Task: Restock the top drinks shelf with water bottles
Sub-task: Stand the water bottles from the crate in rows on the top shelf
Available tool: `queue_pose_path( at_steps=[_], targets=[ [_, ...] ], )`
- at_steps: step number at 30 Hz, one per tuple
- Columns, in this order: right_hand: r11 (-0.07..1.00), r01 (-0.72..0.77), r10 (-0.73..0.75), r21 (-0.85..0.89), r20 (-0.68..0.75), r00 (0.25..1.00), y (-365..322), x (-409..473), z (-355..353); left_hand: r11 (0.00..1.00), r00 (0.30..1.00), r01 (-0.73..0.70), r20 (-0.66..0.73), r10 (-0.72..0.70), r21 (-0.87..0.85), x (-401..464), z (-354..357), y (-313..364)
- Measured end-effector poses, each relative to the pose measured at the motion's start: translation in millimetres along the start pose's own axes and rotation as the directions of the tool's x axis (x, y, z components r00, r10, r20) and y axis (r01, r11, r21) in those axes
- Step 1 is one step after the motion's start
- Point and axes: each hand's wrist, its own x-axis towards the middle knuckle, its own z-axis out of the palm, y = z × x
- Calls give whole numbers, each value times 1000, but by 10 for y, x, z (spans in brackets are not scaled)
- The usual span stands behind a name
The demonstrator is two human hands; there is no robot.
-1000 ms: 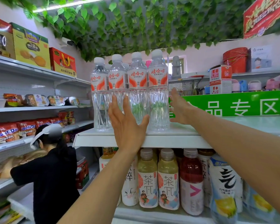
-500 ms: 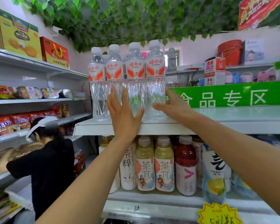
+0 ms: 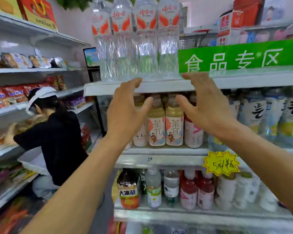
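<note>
Several clear water bottles with red and white labels stand upright in a row at the left end of the top shelf. My left hand hangs in the air just below the shelf's front edge, fingers relaxed and holding nothing. Beside it my right hand is also free, fingers spread, its fingertips level with the shelf edge. Neither hand touches a bottle. Both hands are in front of the tea bottles one shelf down.
Lower shelves hold tea, red drinks and white bottles; a yellow price star hangs on a shelf edge. A green sign runs behind the top shelf. A person in black crouches at the snack shelves on the left.
Both hands have come off the water bottles and dropped below the top shelf's edge. The view has tilted down and moved closer to the shelves.
</note>
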Motion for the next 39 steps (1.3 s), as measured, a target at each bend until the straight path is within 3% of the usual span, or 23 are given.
queue_pose_path(
  at_steps=[3, 6, 9, 11, 13, 15, 19, 22, 25, 28, 29, 32, 35, 37, 39],
  targets=[
    [998, -21, 20, 61, 25, 999, 52, -632, -21, 988, 990, 92, 120, -78, -120, -751, -85, -143],
    [976, -175, 148, 127, 199, 969, 132, -1236, 142, 937, 928, 299, 283, -242, -183, -1525, -54, -411],
    [937, -323, 250, 132, 394, 885, 190, -1882, 512, 844, 788, 524, 438, -432, -111, -2237, 89, -699],
    [901, -417, 294, 120, 537, 791, 214, -2376, 789, 753, 665, 654, 525, -530, -68, -2675, 179, -852],
    [846, -525, 323, 96, 691, 647, 255, -2869, 1061, 651, 538, 759, 594, -598, -32, -3068, 240, -979],
    [751, -660, 366, 29, 813, 453, 312, -3356, 1311, 527, 388, 849, 627, -675, 41, -3468, 332, -1095],
    [613, -739, 499, -279, 862, 89, 504, -4296, 1600, 274, 91, 936, 600, -795, 220, -4313, 625, -1270],
    [518, -677, 600, -522, 787, -147, 622, -4866, 1651, 259, -66, 859, 597, -799, 441, -4892, 912, -1372],
    [442, -640, 612, -629, 733, -297, 691, -5296, 1738, 213, -203, 789, 570, -796, 577, -5280, 1146, -1441],
    [225, -715, 610, -662, 668, -426, 659, -5577, 1860, 224, -275, 713, 559, -782, 665, -5535, 1374, -1463],
    [185, -713, 616, -677, 645, -452, 651, -5622, 1900, 232, -281, 689, 548, -787, 687, -5592, 1436, -1468],
    [197, -682, 612, -704, 632, -476, 655, -5682, 1986, 257, -267, 632, 517, -813, 731, -5668, 1517, -1517],
    [175, -702, 586, -690, 646, -489, 691, -5696, 1965, 218, -312, 685, 550, -775, 696, -5640, 1498, -1623],
    [122, -742, 608, -659, 641, -469, 689, -5706, 1900, 211, -326, 693, 561, -761, 689, -5586, 1481, -1638],
    [75, -800, 642, -596, 642, -418, 668, -5710, 1826, 144, -329, 752, 555, -764, 643, -5521, 1462, -1605]
  ],
)
